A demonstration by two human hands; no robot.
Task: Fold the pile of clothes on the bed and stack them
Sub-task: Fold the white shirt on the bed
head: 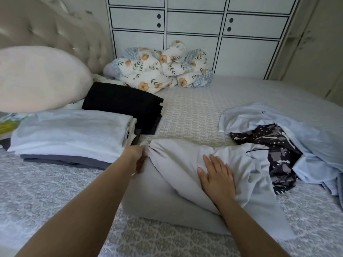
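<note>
A soft, pale grey cloth garment [172, 191] lies partly folded on the patterned grey bedspread [55, 197], directly in front of the person, its near edge doubled into a thick, rounded fold. The left hand [136, 157] pinches a gathered, wrinkled corner of it, fingers curled into the bunch and mostly hidden by the fabric. The right hand [216, 176] lies flat on top of the same garment with its fingers straight and slightly spread, pressing it down.

To the left sits a stack of folded clothes [70, 134]: smooth white and pale blue pieces on top, dark grey ones beneath. Just behind it is a folded black fabric pile [122, 106]. To the right lies the unfolded heap: a crumpled light blue shirt [289, 127] and a dark, white-speckled patterned piece [274, 151], partly tucked under the blue; its full shape cannot be made out.

At the far edge of the bed, a floral quilt with checked trim [159, 71] is bundled against a white cabinet with black-lined doors [194, 39]. A rounded beige pillow [40, 78] leans on a tufted cream headboard [55, 28], both cut off at the left.
</note>
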